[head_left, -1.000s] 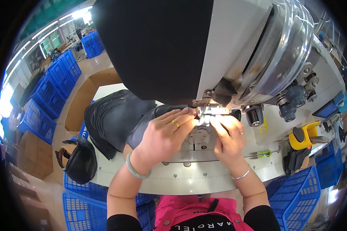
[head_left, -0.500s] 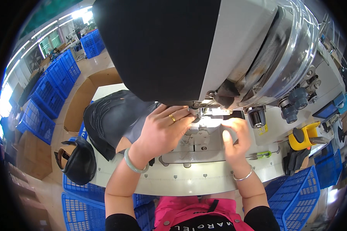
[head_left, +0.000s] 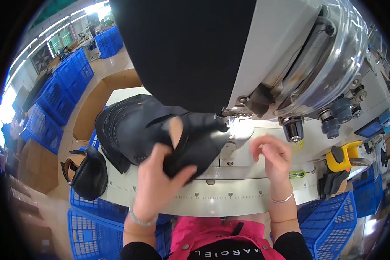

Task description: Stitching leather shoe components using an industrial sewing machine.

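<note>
The left hand [head_left: 158,182] is clamped on a black leather piece [head_left: 195,143] at the sewing machine [head_left: 264,65] needle area, which reads as the piece being positioned or lifted; the right hand [head_left: 273,156] hovers apart, fingers loosely curled, holding nothing. A stack of black leather pieces [head_left: 125,125] lies left on the table [head_left: 229,195], a yellow tool [head_left: 344,158] lies right, and the machine head blocks the far view.
</note>
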`<move>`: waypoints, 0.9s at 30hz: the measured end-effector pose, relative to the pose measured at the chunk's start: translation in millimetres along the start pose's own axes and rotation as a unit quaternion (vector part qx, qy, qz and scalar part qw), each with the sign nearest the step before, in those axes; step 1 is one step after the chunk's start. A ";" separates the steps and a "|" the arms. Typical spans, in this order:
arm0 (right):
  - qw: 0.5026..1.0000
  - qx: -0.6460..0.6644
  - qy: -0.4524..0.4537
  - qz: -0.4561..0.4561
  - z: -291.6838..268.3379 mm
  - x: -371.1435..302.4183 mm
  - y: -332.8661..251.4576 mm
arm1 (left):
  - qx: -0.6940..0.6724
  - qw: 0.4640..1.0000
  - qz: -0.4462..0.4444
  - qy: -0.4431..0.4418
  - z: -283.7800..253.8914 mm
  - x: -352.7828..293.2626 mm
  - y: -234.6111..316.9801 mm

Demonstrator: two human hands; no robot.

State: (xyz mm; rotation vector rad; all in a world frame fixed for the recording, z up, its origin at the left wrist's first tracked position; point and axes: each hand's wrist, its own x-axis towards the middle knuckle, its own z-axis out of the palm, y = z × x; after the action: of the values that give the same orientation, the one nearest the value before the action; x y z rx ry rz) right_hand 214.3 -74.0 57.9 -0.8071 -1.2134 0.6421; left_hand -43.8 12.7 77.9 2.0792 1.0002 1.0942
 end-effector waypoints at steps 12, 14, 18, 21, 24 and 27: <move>0.897 -0.226 -0.313 0.217 54.3 -62.5 38.2 | -0.594 0.777 -0.207 0.022 14.6 -70.0 -61.3; 0.899 -0.314 -0.241 0.186 27.6 -70.8 23.7 | -0.555 0.805 -0.207 0.033 11.8 -70.7 -58.0; 0.699 -0.693 -0.071 0.163 -60.5 -103.1 -11.1 | -0.549 0.819 -0.164 0.001 -4.2 -77.4 -50.7; 0.621 -0.768 -0.046 0.152 -115.2 -133.2 -17.2 | -0.527 0.820 -0.217 -0.060 -16.5 -81.7 -42.9; 0.591 -0.793 -0.075 0.127 -129.0 -142.2 -15.1 | -0.486 0.827 -0.254 -0.123 -15.2 -78.7 -35.3; 0.707 -0.698 -0.036 0.110 -100.2 -126.2 -14.2 | -0.474 0.827 -0.220 -0.207 -9.8 -72.5 -30.1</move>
State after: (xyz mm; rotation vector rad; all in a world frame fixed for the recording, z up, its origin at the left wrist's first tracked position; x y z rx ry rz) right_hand 281.2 -202.1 -14.8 -2.2305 -1.6057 -0.2432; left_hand -90.4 -28.9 29.3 1.1037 0.4914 0.6315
